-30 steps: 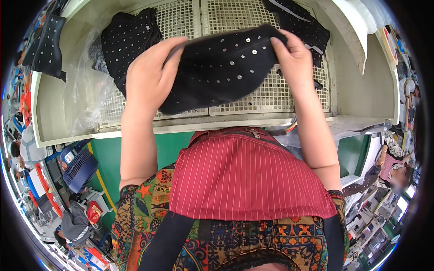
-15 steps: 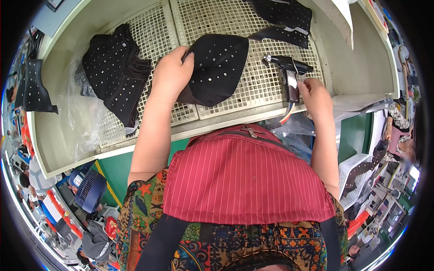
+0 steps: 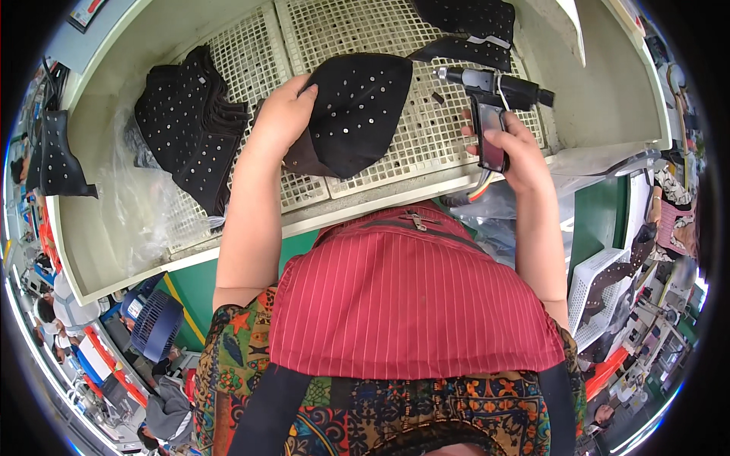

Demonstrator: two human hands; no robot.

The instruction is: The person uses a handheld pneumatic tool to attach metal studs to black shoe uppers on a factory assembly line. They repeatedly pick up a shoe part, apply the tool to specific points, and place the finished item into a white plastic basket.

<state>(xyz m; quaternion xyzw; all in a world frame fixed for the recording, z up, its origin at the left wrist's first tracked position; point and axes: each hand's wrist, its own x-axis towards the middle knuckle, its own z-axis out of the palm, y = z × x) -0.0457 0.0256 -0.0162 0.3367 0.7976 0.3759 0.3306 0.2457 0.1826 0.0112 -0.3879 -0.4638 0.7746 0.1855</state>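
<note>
My left hand (image 3: 285,118) pinches the left edge of a black, curved material piece (image 3: 361,114) dotted with small shiny studs. Its brown underside shows at the lower left where it folds. To the right, my right hand (image 3: 521,152) wraps round the grip of a black pistol-shaped air gun (image 3: 521,91). Its metal nozzle points left toward the studded piece, a short gap away. Coloured wires (image 3: 483,186) run from the bottom of the grip. Left of my left hand lies a layered stack of similar studded pieces (image 3: 175,118).
A pale, high-walled tray (image 3: 631,99) with a plastic grid floor (image 3: 243,68) surrounds the work. More studded pieces (image 3: 471,23) lie at its far right, and another hangs over the left wall. Clear plastic (image 3: 141,220) bunches at the left. A blue fan (image 3: 156,323) stands below.
My right hand has closed round the gun's grip and raised it off the grid, its nozzle end shifting slightly up and left. My left hand and its studded piece have moved slightly left.
</note>
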